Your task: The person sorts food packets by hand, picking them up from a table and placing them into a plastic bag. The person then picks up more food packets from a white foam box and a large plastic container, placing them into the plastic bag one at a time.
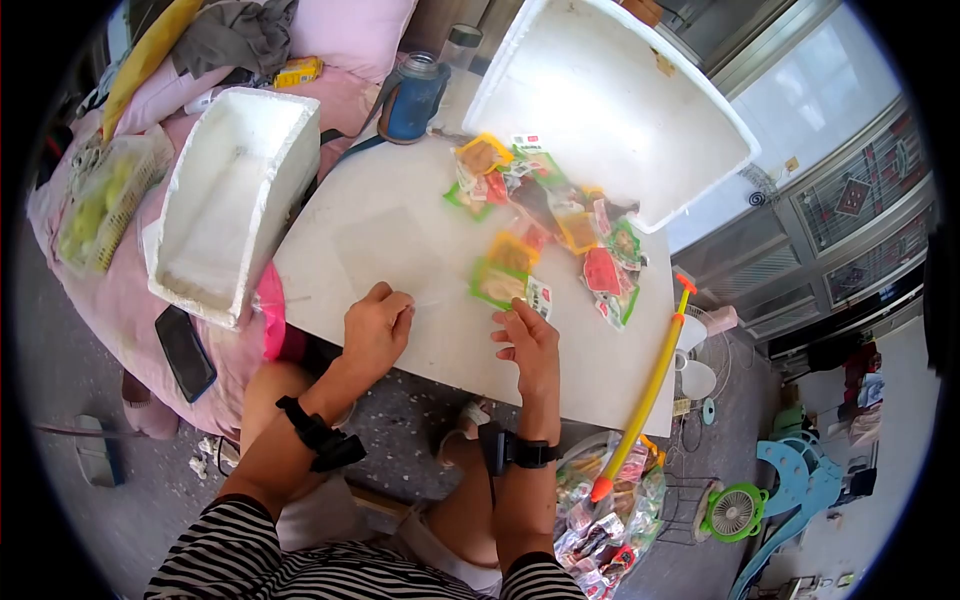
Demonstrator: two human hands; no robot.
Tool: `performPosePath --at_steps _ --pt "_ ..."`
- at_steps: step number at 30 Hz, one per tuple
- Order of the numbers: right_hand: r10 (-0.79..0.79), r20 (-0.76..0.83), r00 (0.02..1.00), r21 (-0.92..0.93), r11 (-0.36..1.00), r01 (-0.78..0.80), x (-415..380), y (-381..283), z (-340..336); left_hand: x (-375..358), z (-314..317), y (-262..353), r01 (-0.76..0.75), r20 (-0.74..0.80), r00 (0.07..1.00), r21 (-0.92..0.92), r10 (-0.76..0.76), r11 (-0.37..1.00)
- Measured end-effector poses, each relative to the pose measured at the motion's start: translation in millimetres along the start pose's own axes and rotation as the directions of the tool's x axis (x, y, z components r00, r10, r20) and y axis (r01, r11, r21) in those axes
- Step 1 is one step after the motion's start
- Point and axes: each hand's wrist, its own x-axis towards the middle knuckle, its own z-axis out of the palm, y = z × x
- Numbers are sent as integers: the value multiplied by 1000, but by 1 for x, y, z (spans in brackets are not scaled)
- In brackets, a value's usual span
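My left hand (378, 328) is closed above the front of the white table (450, 345), thumb pressed against curled fingers. Whatever it may hold is hidden. Just beyond it lies a flat, see-through plastic bag (385, 248). My right hand (530, 345) has loosely bent, parted fingers, its fingertips at the lower edge of a green-edged snack packet (498, 283). That packet is slightly blurred, and an orange-edged packet (514, 252) lies against its far side. Further back, several mixed snack packets (577, 232) spread in a loose pile.
A large white foam box (610, 110) stands tilted behind the pile. Another foam box (225, 205) rests on the pink bed at left, near a phone (185, 352). A blue bottle (411, 100) stands at the back. At right are a yellow pump (645, 400) and a packet-filled bag (610, 530).
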Motion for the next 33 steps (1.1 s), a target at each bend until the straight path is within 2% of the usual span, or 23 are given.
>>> performPosePath --at_steps 1,2,3,5,6,8,9,10,13,16,19,22,25,28,31,33 --pt "57 100 993 -75 996 -50 -7 -2 1 0 1 0 2 5 1000 3 -2 1000" --pt "70 95 993 -149 987 -55 -7 -5 0 0 1 -1 3 12 1000 7 -3 1000" --pt "-88 -10 996 -214 973 84 0 3 -3 0 0 -2 4 22 1000 13 -5 1000" --pt "-409 -181 894 -380 868 320 20 27 -16 -1 1 -3 6 15 1000 22 -7 1000" --pt "-519 -198 832 -565 754 335 25 26 -23 -1 1 -3 6 12 1000 25 -6 1000" --pt "-606 -102 789 -747 570 341 37 35 -25 0 2 -3 25 14 1000 17 -25 1000" --pt "-640 -45 767 -819 463 339 39 29 -21 1 2 -3 33 13 999 15 -33 999" --pt "-424 11 906 -794 547 266 37 25 -17 2 2 -3 27 -5 1000 13 -27 1000" --pt "-503 -12 864 -861 445 247 22 19 5 5 0 -6 18 -65 998 -6 -18 1000" --pt "-227 -33 973 -742 658 128 25 19 1 8 -3 -9 20 -116 993 -39 -24 999" --pt "-322 61 945 -562 771 299 35 43 -13 7 -3 -10 27 -110 993 -31 -30 999" --pt "-313 55 948 -185 930 318 29 39 -17 5 0 -8 48 -85 995 -15 -49 999" --pt "-205 37 978 89 975 201 10 13 -32 3 2 -10 58 -64 996 -2 -58 998" --pt "-217 176 960 306 939 156 2 2 -37 1 4 -10 45 -51 998 9 -44 999" --pt "-60 330 942 173 985 2 -1 0 -28 -1 5 -7 29 -36 999 20 -29 999" --pt "-48 335 941 138 990 1 2 4 -14 -2 5 -6 16 -27 1000 29 -16 999"
